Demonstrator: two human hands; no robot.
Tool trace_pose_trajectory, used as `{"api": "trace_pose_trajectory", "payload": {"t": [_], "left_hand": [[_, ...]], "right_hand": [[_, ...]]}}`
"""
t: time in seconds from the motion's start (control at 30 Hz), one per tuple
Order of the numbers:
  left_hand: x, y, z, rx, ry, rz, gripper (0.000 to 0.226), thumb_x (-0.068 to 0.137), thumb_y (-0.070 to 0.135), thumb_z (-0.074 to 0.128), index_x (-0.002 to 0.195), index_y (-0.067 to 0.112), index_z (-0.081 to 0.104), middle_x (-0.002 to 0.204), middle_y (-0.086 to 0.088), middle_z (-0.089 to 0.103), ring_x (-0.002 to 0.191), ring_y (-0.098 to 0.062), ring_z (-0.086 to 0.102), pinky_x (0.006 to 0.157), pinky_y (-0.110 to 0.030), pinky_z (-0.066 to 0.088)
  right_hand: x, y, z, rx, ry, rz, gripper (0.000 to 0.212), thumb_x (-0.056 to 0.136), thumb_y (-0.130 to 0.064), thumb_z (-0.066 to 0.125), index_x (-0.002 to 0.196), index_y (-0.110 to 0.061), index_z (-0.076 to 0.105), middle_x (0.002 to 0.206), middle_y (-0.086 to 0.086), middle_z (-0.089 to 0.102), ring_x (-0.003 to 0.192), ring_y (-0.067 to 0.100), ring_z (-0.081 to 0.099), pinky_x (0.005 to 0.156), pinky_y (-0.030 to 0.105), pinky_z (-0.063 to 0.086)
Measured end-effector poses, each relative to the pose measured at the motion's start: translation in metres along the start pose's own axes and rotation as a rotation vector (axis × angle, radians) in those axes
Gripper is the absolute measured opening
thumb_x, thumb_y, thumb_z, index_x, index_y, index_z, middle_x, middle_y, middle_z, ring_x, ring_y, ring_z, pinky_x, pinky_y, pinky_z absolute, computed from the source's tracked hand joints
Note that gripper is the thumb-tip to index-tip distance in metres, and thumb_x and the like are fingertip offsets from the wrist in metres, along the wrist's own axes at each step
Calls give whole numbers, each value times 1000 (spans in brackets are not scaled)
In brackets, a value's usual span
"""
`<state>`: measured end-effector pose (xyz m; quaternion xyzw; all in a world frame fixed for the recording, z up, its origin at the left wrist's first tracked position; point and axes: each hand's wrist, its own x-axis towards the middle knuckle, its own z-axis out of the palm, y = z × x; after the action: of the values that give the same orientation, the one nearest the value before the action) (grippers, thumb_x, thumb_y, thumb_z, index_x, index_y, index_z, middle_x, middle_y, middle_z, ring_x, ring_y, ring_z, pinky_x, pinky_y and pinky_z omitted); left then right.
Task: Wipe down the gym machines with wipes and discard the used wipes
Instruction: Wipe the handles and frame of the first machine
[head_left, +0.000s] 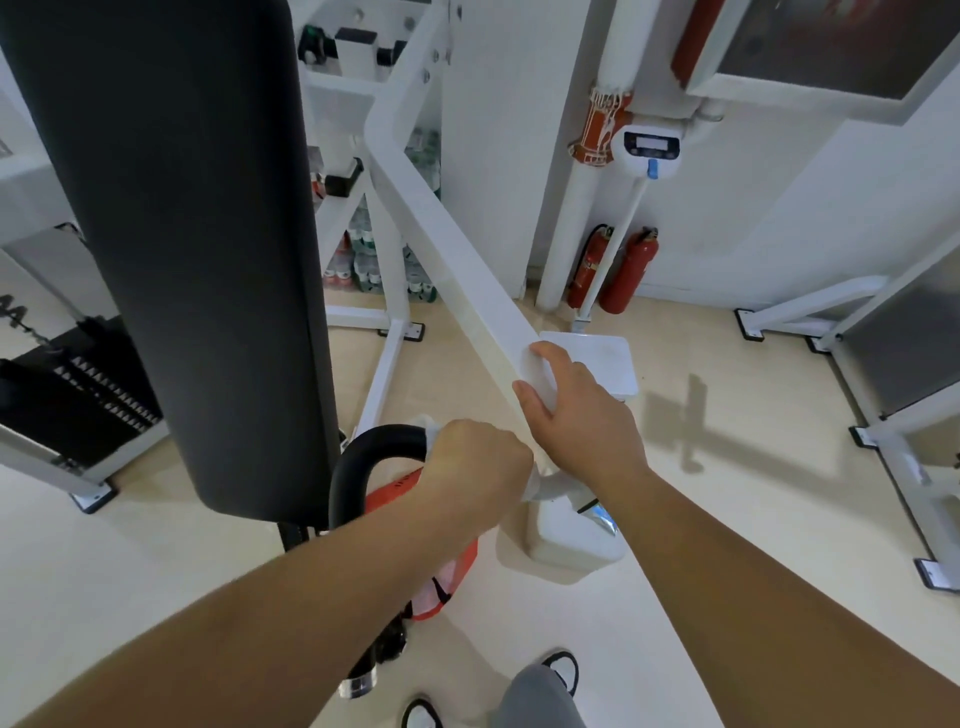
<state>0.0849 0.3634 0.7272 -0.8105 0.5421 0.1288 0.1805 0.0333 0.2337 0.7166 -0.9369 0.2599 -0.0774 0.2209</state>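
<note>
**Wiping the machine's black handle**

The wipe (429, 423) is bunched round the curved black handle (374, 447), gripped inside the left hand (472, 462), whose fingers (511, 467) curl tight around both. The right hand (582, 415) steadies the white bar (447, 244), hooked over its edge. Wiping looks under way; next the wipe should slide along the handle. Around stand a black pad (197, 234), beige floor (727, 415) and two fire extinguishers (628, 270).

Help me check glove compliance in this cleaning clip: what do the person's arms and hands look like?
The left hand and right hand are bare: no gloves, and no rings, watch or wristbands show. The left forearm and right forearm are uncovered up to the frame's edge, with no sleeves in view.
</note>
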Motion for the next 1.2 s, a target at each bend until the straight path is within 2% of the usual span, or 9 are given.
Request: {"api": "trace_pose_trajectory", "payload": {"t": [0.1, 0.17, 0.4, 0.57, 0.73, 0.8, 1.0, 1.1, 1.2], "left_hand": [[13, -15, -30, -107, -392, 149, 10, 86, 12, 62, 87, 12, 52, 91, -5, 59, 85, -26, 64, 74, -36, 53], [14, -18, -30, -131, -433, 124, 16, 86, 17, 65, 96, 15, 53, 95, -4, 57, 84, -24, 61, 65, -33, 47], [-50, -48, 14, 28, 301, -226, 18, 91, 6, 55, 102, 18, 48, 81, 1, 44, 75, -24, 48, 69, -35, 31], [-35, -54, -12, -191, -66, -320, 9, 85, 14, 63, 90, 15, 56, 85, 0, 56, 75, -20, 58, 66, -30, 47], [-28, -92, -37, -556, -519, -191, 52, 74, 32, 85, 118, 15, 64, 113, -4, 62, 97, -27, 68, 64, -30, 59], [-30, -86, -35, -511, -416, -179, 48, 79, 29, 81, 120, 14, 61, 107, -3, 62, 89, -23, 67, 60, -28, 57], [-71, -39, 27, -9, 370, -385, 33, 89, 11, 61, 117, 20, 47, 92, 1, 46, 79, -19, 42, 66, -33, 33], [-72, -41, 30, -14, 369, -418, 38, 88, 10, 64, 119, 18, 44, 96, -2, 45, 81, -20, 41, 67, -35, 34], [-57, -56, 13, -117, 190, -420, 27, 90, 7, 62, 115, 14, 54, 88, -2, 48, 78, -23, 50, 66, -36, 42]], "right_hand": [[-2, -2, -1, 4, 0, 11, 43, 103, -58, 41, 143, -47, 31, 121, -4, 60, 97, 22, 64, 77, 39, 49], [-2, -3, -2, 4, -8, 16, 42, 103, -58, 41, 143, -47, 31, 124, -3, 60, 100, 23, 64, 76, 38, 47], [-7, -5, -2, -54, 15, 23, 45, 103, -61, 40, 145, -45, 35, 127, 1, 60, 107, 27, 64, 79, 40, 49], [-14, -7, 2, -210, 94, -36, 44, 106, -56, 36, 142, -32, 40, 112, 2, 58, 95, 27, 61, 70, 39, 52], [-7, -8, -1, -170, 58, -20, 41, 104, -56, 39, 138, -34, 40, 114, -3, 56, 92, 24, 61, 68, 35, 45], [-7, -8, -2, -183, 71, -40, 41, 104, -55, 40, 138, -33, 42, 116, -3, 57, 97, 23, 61, 70, 36, 48], [-14, -7, 4, -346, 226, -190, 33, 100, -38, 57, 122, -14, 62, 128, 11, 57, 106, 34, 61, 69, 40, 54], [-27, -5, 15, -317, 297, -336, 26, 99, -33, 62, 113, -12, 69, 134, 16, 57, 117, 37, 59, 82, 47, 55], [-36, -7, 23, -373, 229, -374, 41, 106, -40, 42, 97, -18, 75, 141, 11, 54, 133, 34, 48, 96, 49, 43]]}}
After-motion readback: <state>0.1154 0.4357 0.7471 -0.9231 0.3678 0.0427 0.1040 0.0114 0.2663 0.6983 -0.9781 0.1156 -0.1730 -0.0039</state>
